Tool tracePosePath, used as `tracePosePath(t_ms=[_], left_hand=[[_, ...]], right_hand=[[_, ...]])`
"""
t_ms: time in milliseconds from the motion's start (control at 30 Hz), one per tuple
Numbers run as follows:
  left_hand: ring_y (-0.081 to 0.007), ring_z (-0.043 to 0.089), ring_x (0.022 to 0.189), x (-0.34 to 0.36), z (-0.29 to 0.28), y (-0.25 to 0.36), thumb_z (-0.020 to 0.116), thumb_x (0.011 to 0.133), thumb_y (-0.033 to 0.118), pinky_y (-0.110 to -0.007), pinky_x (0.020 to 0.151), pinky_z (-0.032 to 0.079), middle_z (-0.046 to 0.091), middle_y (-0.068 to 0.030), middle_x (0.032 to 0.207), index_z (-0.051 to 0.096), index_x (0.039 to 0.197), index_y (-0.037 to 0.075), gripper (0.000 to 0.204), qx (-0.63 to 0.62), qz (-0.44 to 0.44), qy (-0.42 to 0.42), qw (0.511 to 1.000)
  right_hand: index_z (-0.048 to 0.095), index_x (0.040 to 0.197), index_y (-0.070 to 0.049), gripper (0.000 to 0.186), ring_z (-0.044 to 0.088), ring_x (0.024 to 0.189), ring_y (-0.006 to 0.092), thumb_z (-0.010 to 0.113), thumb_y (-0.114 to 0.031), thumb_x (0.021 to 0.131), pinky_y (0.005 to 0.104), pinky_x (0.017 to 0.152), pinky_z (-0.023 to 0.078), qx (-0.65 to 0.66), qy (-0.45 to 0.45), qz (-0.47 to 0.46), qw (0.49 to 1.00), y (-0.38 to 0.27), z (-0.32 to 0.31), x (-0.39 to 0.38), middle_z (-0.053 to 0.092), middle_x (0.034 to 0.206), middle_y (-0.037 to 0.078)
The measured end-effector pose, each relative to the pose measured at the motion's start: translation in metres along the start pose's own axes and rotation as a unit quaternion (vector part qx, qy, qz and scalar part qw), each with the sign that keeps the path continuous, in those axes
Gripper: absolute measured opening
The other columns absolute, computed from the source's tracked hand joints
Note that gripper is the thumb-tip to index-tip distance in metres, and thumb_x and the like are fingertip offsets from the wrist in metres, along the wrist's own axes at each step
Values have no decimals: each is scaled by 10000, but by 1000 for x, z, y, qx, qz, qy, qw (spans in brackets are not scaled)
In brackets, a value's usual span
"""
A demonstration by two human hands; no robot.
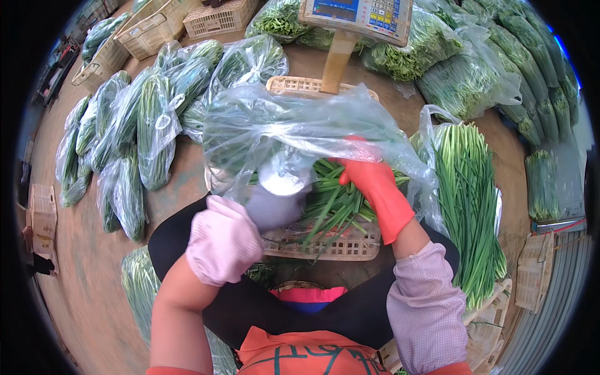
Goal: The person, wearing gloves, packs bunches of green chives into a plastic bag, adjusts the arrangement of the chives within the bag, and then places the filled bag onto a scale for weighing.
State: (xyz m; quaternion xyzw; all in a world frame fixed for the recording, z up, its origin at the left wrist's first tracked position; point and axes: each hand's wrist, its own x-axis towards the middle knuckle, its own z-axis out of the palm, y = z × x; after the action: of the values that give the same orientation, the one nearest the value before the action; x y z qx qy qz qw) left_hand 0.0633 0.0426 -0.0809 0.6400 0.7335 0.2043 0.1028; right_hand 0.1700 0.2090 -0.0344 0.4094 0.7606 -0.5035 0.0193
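Observation:
A large clear plastic bag [281, 125] holding green chive stalks hangs over a cream plastic basket [331, 247]. My right hand [375, 184], in an orange rubber glove, grips the bundle of chives [331, 203] at the bag's mouth. The stalk ends fan out over the basket. My left hand [224, 240], in a pale pink glove, is blurred and closed on the bag's lower left edge, where the plastic bunches into a whitish fold.
A scale's display head [359, 15] stands on a post behind the basket. Several filled bags of chives [150, 125] lie to the left, with more [475, 75] at the back right. Loose chives [465, 200] sit in an open bag on the right. Empty crates [219, 19] are at the back.

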Motion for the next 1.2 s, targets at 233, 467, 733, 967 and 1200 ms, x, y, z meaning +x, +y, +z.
tracePosePath(t_ms=[233, 467, 733, 967, 1200], left_hand=[[-229, 588, 1059, 15, -67, -37, 669, 804, 61, -337, 943, 469, 591, -138, 1158, 514, 1239, -21, 469, -504, -20, 358, 786], [-189, 571, 1065, 18, -60, -36, 614, 843, 2, -297, 915, 484, 547, -118, 1205, 450, 1277, -14, 465, -366, -10, 359, 858], [-354, 409, 1276, 40, -10, 15, 648, 800, 339, -409, 1056, 354, 431, -222, 1328, 312, 1387, 23, 746, -56, 88, 61, 993], [-372, 199, 1391, 90, 47, -10, 758, 636, 432, -475, 1152, 135, 225, -167, 1505, 288, 1423, 65, 988, 36, 78, -67, 994], [-361, 247, 1355, 73, 38, -7, 751, 655, 417, -463, 1126, 177, 278, -167, 1458, 326, 1396, 62, 925, 10, 69, -57, 996]], right_hand=[[547, 1242, -106, 428, 482, 502, 124, 605, -304, 868, 258, 554, 417, 204, 12, -33, 978, 31, 7, 7, 667, 965, 66], [565, 1214, -93, 489, 453, 471, 99, 651, -399, 843, 236, 474, 385, 85, 90, 5, 992, 5, 2, -11, 655, 885, 32], [642, 985, -43, 305, 426, 434, 74, 556, -332, 936, 207, 418, 330, 253, 123, -162, 946, 16, -2, -14, 577, 638, 33], [622, 891, -25, 476, 360, 396, 67, 549, -495, 901, 242, 356, 291, 272, 127, 18, 954, 22, -21, -41, 547, 568, 17], [611, 759, -48, 457, 311, 321, 46, 610, -493, 861, 207, 335, 281, 356, 296, -21, 886, 30, -100, -95, 375, 422, -55]])
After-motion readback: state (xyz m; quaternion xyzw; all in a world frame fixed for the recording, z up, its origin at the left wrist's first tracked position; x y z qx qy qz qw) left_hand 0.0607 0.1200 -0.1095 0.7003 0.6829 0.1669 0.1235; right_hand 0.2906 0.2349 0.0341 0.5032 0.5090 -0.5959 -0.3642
